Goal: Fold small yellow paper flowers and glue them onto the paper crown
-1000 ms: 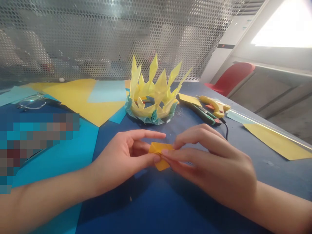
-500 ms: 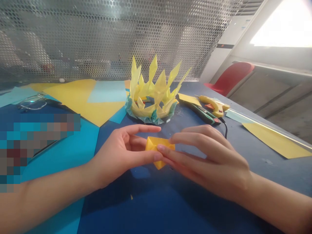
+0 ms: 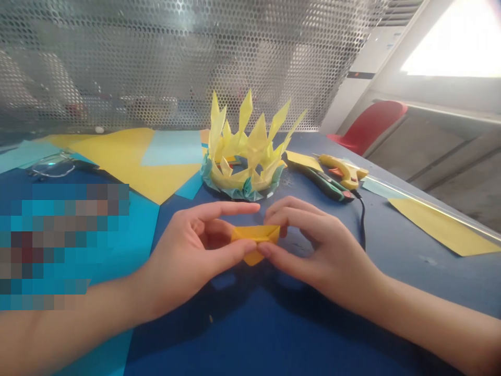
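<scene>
We note left hand (image 3: 188, 256) and right hand (image 3: 332, 250) half-open, thumbs and fingers pinching folded yellow paper (image 3: 255, 233) over blue table (image 3: 250, 329), before paper crown (image 3: 258, 138). Step, we judge: creasing; next calls for even thumb pressure.

left hand (image 3: 188, 250) was bare, with slim fingers (image 3: 229, 210) and a rounded thumb (image 3: 230, 257) tip | left forearm (image 3: 94, 313) was bare and smooth, broader away from the wrist | right hand (image 3: 332, 250) was bare, slim-fingered, its thumbnail (image 3: 266, 250) short | right forearm (image 3: 434, 313) was bare, smooth and slender
</scene>
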`<control>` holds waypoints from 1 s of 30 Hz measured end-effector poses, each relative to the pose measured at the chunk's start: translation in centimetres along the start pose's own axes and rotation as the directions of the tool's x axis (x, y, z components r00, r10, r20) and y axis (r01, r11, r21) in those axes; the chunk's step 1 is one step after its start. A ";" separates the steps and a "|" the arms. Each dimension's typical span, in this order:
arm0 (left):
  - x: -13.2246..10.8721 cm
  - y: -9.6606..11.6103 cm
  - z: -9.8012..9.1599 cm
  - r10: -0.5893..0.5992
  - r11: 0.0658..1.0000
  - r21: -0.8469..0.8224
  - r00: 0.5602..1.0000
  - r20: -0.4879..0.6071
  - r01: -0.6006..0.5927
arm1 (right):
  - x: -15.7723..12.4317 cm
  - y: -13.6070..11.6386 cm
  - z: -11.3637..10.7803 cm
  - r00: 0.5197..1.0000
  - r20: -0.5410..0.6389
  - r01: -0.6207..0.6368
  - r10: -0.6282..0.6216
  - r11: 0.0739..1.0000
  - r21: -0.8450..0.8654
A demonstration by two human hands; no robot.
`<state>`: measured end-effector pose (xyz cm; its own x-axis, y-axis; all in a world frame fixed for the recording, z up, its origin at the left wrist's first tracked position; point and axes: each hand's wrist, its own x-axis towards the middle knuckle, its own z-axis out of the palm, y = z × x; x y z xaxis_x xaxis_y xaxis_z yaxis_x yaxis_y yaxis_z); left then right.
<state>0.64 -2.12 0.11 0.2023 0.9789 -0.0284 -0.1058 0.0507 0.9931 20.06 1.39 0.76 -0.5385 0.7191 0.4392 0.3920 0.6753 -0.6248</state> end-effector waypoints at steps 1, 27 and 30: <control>-0.1 0.0 0.0 0.004 1.000 0.014 1.000 -0.009 -0.004 | 0.0 0.0 0.1 1.000 0.007 -0.009 0.009 1.000 0.027; 0.5 -0.3 -0.1 0.061 0.998 0.037 0.997 -0.043 -0.060 | 0.0 -0.2 -0.4 0.993 0.016 0.107 -0.114 0.961 0.256; 0.4 -0.3 -0.2 0.015 0.997 0.072 1.000 0.024 -0.016 | -0.3 -0.3 -0.3 0.991 -0.018 0.133 -0.132 0.980 0.145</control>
<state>0.58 -1.76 -0.22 0.2239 0.9745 -0.0111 -0.0385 0.0202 0.9991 20.30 1.04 0.99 -0.5720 0.6265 0.5294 0.2042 0.7339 -0.6479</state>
